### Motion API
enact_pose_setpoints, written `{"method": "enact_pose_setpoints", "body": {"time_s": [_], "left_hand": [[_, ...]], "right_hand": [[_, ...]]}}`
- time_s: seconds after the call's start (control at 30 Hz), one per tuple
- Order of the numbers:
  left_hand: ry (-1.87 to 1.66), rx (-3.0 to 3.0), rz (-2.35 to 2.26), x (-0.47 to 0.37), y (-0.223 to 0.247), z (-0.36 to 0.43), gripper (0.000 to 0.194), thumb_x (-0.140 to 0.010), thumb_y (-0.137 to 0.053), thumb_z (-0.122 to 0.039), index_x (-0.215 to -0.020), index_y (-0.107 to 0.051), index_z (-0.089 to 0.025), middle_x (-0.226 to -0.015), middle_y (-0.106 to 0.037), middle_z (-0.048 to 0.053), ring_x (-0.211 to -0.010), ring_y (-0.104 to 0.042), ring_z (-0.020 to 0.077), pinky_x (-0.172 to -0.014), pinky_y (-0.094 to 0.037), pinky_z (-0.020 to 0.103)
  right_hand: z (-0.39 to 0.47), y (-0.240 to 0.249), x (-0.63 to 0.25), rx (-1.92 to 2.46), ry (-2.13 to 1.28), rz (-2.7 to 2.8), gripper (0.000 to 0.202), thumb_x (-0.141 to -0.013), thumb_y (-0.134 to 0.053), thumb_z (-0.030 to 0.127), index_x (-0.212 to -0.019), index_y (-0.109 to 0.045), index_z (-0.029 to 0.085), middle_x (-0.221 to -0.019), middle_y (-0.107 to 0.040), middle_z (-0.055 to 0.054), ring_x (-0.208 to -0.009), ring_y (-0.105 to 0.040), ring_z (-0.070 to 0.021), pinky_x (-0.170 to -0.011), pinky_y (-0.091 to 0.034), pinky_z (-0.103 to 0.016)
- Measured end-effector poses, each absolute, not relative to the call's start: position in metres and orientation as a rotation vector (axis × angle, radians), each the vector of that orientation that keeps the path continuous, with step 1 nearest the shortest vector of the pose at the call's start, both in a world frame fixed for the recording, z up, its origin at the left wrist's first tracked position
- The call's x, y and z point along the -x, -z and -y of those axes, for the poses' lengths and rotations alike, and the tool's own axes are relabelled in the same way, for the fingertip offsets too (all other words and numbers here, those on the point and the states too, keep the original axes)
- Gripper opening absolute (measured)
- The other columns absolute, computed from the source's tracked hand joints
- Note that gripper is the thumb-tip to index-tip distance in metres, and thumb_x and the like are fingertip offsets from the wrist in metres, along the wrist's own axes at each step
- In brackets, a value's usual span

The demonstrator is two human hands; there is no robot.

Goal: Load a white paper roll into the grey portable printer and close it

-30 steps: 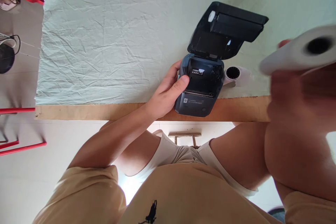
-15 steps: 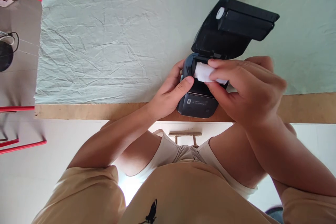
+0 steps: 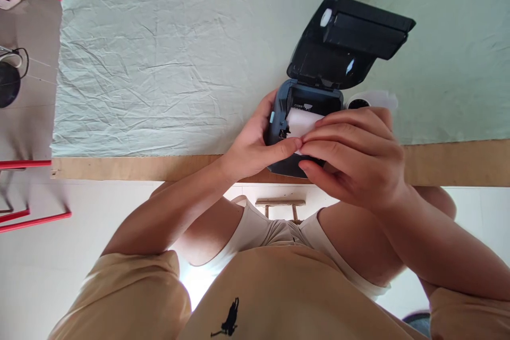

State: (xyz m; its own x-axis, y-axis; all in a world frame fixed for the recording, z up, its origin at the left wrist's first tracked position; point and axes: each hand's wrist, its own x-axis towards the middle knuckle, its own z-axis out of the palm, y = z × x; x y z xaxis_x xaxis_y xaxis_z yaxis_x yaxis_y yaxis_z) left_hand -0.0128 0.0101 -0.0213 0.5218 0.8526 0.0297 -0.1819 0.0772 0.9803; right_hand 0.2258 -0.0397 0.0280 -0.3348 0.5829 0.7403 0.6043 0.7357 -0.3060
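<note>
A dark label printer sits at the table's front edge with its lid tipped up and back. My left hand grips the printer's left side, its thumb reaching over onto a strip of white paper. That paper lies across the printer's open compartment. My right hand holds the paper from the right, fingers bent over it and covering its right part. Just behind the right hand lies a white roll with a dark round core, partly hidden by the fingers.
A pale green cloth with creases covers the table, whose wooden front edge is bare. My legs are below that edge, by a wooden stool. Red metal bars and a dark round object are at the left.
My right hand has moved left and towards me, drawing the paper over the compartment's front. The left thumb now rests on the paper. The white roll has come into view.
</note>
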Motion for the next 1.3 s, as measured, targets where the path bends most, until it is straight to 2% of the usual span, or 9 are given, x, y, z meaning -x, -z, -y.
{"method": "enact_pose_setpoints", "body": {"time_s": [0.2, 0.27, 0.4, 0.5, 0.6, 0.77, 0.9, 1.0, 1.3], "left_hand": [[-0.836, -1.205, -0.726, 0.015, 0.024, -0.007, 0.142, -0.085, -0.112, -0.074, -0.201, -0.035, -0.041, -0.170, -0.077, 0.014, -0.164, -0.078, 0.0527, -0.133, -0.069, 0.071], [-0.806, -1.236, -0.714, 0.016, 0.021, -0.006, 0.152, -0.082, -0.115, -0.070, -0.204, -0.028, -0.042, -0.180, -0.072, 0.016, -0.163, -0.079, 0.0526, -0.131, -0.071, 0.069], [-0.776, -1.313, -0.684, 0.018, 0.019, -0.007, 0.156, -0.080, -0.117, -0.064, -0.204, -0.026, -0.041, -0.195, -0.061, 0.018, -0.161, -0.080, 0.0493, -0.129, -0.073, 0.064], [-0.796, -1.332, -0.643, 0.020, 0.026, -0.008, 0.155, -0.082, -0.114, -0.069, -0.205, -0.024, -0.040, -0.193, -0.062, 0.019, -0.150, -0.084, 0.0469, -0.124, -0.075, 0.065], [-0.807, -1.337, -0.627, 0.023, 0.034, -0.009, 0.154, -0.083, -0.114, -0.065, -0.205, -0.023, -0.042, -0.192, -0.063, 0.018, -0.137, -0.089, 0.0428, -0.114, -0.079, 0.061], [-0.819, -1.282, -0.618, 0.022, 0.031, -0.010, 0.144, -0.086, -0.114, -0.059, -0.203, -0.030, -0.045, -0.195, -0.061, 0.014, -0.161, -0.081, 0.0474, -0.129, -0.076, 0.062], [-0.878, -1.176, -0.624, 0.015, 0.021, -0.006, 0.117, -0.093, -0.104, -0.080, -0.191, -0.053, -0.040, -0.186, -0.072, 0.012, -0.175, -0.072, 0.0485, -0.145, -0.066, 0.065], [-0.889, -1.169, -0.710, 0.012, 0.013, -0.001, 0.091, -0.104, -0.082, -0.100, -0.166, -0.075, -0.034, -0.160, -0.087, 0.012, -0.160, -0.081, 0.0478, -0.132, -0.073, 0.062], [-0.887, -1.186, -0.699, 0.011, 0.006, -0.003, 0.085, -0.102, -0.091, -0.096, -0.155, -0.079, -0.031, -0.145, -0.090, 0.010, -0.141, -0.087, 0.0432, -0.113, -0.076, 0.053]], "right_hand": [[0.032, -0.030, -0.243, 1.004, 0.066, 1.855, 0.013, -0.117, -0.068, 0.025, -0.112, -0.075, 0.035, -0.103, -0.092, 0.003, -0.103, -0.091, -0.0280, -0.092, -0.067, -0.051], [0.028, -0.032, -0.252, 1.090, 0.098, 1.815, 0.027, -0.117, -0.071, 0.032, -0.142, -0.080, 0.039, -0.131, -0.092, -0.003, -0.125, -0.091, -0.0335, -0.105, -0.072, -0.056], [0.021, -0.035, -0.263, 1.185, -0.045, 1.856, 0.068, -0.127, -0.060, 0.054, -0.194, -0.048, 0.052, -0.186, -0.069, -0.010, -0.178, -0.071, -0.0446, -0.130, -0.069, -0.068], [0.018, -0.031, -0.261, 1.147, -0.081, 1.812, 0.054, -0.131, -0.052, 0.058, -0.184, -0.060, 0.055, -0.169, -0.076, -0.006, -0.160, -0.084, -0.0382, -0.131, -0.069, -0.066], [0.015, -0.021, -0.257, 1.060, 0.062, 1.798, 0.023, -0.125, -0.067, 0.054, -0.141, -0.081, 0.045, -0.123, -0.089, 0.000, -0.134, -0.091, -0.0339, -0.125, -0.069, -0.061], [0.014, -0.009, -0.256, 0.929, 0.100, 1.884, 0.003, -0.117, -0.081, 0.041, -0.117, -0.082, 0.038, -0.112, -0.091, 0.001, -0.128, -0.089, -0.0329, -0.110, -0.066, -0.054], [0.022, -0.013, -0.254, 1.071, 0.077, 1.875, 0.017, -0.120, -0.079, 0.049, -0.134, -0.081, 0.040, -0.130, -0.090, -0.004, -0.136, -0.088, -0.0381, -0.120, -0.067, -0.060], [0.027, -0.015, -0.254, 1.241, 0.016, 1.925, 0.049, -0.116, -0.079, 0.062, -0.160, -0.070, 0.042, -0.157, -0.087, -0.010, -0.161, -0.079, -0.0482, -0.132, -0.062, -0.071], [0.027, -0.014, -0.271, 1.306, -0.106, 2.100, 0.060, -0.118, -0.077, 0.063, -0.171, -0.062, 0.040, -0.161, -0.089, -0.014, -0.180, -0.067, -0.0543, -0.132, -0.059, -0.077]]}}
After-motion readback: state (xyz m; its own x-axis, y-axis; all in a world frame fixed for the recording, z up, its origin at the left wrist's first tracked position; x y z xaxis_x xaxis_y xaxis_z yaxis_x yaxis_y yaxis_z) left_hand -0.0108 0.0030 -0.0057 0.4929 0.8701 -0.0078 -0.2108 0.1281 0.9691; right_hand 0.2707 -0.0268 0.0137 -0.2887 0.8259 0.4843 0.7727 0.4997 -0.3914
